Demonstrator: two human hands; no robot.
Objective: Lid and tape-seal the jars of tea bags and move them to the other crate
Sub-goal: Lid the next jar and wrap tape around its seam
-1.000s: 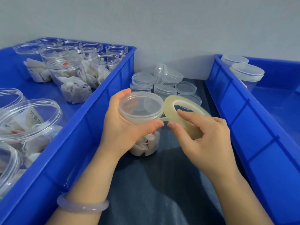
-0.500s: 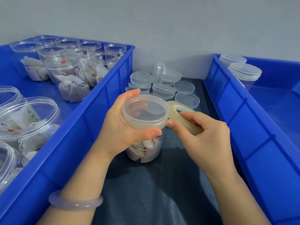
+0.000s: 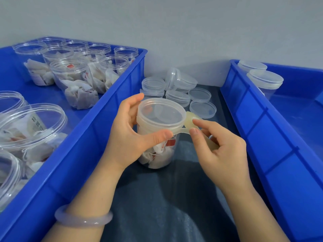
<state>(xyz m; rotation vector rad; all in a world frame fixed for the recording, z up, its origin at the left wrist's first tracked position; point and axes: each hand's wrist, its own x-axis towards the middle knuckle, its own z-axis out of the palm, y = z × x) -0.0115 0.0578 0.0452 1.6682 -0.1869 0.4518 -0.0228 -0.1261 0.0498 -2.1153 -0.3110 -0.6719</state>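
While I watch from the head view, the big blue crate [image 3: 108,123] on the left holds the open jars of tea bags [image 3: 76,84], and the other crate [image 3: 272,130] on the right carries two lidded jars [image 3: 265,81] at its far end. Between them, on the dark table [image 3: 157,198], stands the jar [image 3: 157,154] I am sealing, lid [image 3: 161,113] on, with spare lids [image 3: 181,91] piled behind it. My left hand [image 3: 129,137] has its grip closed round the lid rim, thumb pressing the tape down at the near side. My right hand [image 3: 222,151] pinches the tape roll [image 3: 194,119], a short strip stretched taut from it to the rim.

I judge the risks lie in that strip: if the thumb lifts early the end could peel free, and if the roll drifts up or down the band could wander off the seam or crease. Pulling too hard could tip the light jar.
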